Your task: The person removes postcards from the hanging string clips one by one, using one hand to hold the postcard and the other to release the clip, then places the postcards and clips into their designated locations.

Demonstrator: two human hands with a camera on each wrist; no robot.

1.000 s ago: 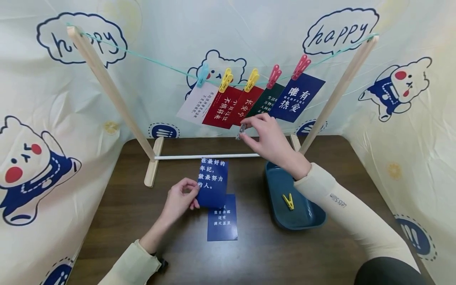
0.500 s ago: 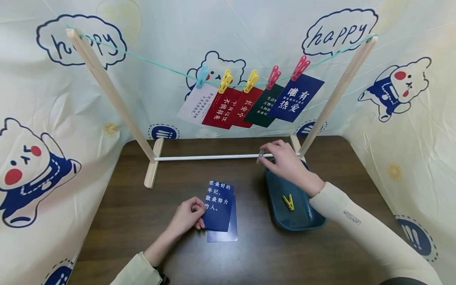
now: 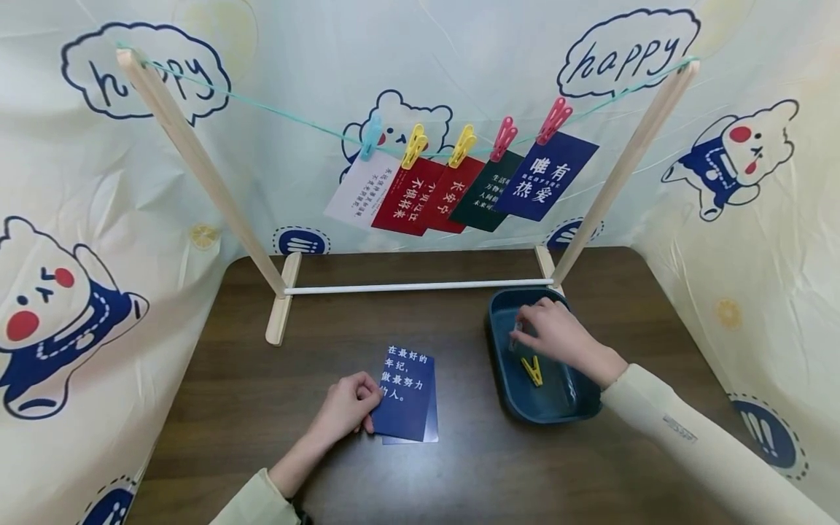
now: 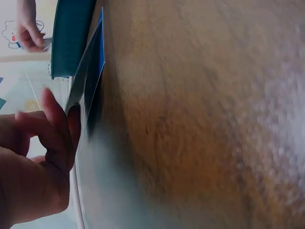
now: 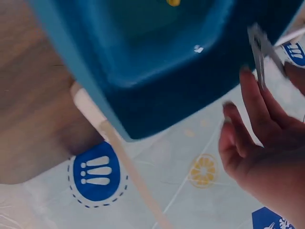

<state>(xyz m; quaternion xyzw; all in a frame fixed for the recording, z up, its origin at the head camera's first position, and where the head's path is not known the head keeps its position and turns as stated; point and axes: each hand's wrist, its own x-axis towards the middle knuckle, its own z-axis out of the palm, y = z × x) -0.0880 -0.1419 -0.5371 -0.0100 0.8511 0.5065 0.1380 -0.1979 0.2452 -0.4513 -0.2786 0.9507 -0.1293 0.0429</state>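
Observation:
My left hand (image 3: 346,402) pinches the left edge of a blue card (image 3: 403,397) printed with white characters. A second blue card (image 3: 431,429) lies beneath it on the table, mostly covered. In the left wrist view the held card (image 4: 82,78) tilts up off the lower one. Over the blue tray (image 3: 496,386), my right hand (image 3: 564,337) pinches a small clear grey clothespin (image 5: 261,52) between thumb and fingers. A yellow clothespin (image 3: 532,370) lies in the tray, just below that hand.
Two wooden posts (image 3: 203,168) hold up a green string (image 3: 275,111) behind the tray. Several cards (image 3: 546,177) hang from it by blue, yellow and pink clothespins (image 3: 555,121). A white rod (image 3: 407,287) joins the posts low down. Printed cloth surrounds the table (image 3: 243,394).
My right hand has moved from near the hanging cards down and right to the tray, carrying the clear clothespin. My left hand has lowered the blue card onto or just above the other one.

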